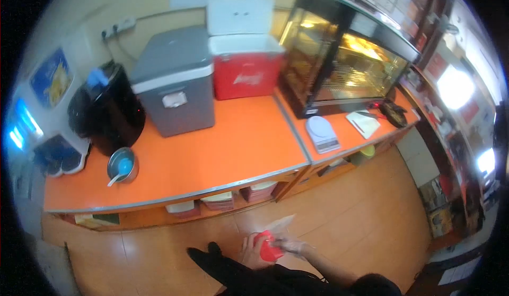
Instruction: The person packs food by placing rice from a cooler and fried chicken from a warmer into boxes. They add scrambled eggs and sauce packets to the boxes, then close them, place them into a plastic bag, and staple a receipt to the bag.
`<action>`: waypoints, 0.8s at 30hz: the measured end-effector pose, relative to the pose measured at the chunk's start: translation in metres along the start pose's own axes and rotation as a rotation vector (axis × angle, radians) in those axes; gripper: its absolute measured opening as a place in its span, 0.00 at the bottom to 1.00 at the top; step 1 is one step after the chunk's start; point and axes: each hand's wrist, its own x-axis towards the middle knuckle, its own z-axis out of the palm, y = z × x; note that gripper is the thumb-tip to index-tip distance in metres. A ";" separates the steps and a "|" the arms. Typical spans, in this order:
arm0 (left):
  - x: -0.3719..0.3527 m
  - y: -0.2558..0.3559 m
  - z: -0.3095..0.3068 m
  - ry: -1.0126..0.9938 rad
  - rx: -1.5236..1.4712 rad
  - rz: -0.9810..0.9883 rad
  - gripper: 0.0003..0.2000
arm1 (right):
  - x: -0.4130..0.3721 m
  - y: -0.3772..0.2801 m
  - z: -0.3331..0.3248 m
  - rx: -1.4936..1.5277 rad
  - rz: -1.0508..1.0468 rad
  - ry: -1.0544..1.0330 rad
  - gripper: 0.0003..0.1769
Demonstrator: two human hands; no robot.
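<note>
The left hand is gripping the red item off the orange counter's front edge; the right, its forearm slanting inward, is meeting the item's side, its fingers blurring too much to tell their grip.

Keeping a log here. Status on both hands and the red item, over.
Left hand holding red item. Right hand at its other side, grip unclear. Pale sheet sticking out beyond; orange counter ahead, untouched.
</note>
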 end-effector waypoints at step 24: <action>0.471 0.115 0.151 0.947 -0.072 -0.400 0.34 | -0.011 -0.291 -0.434 -1.685 -0.735 0.318 0.11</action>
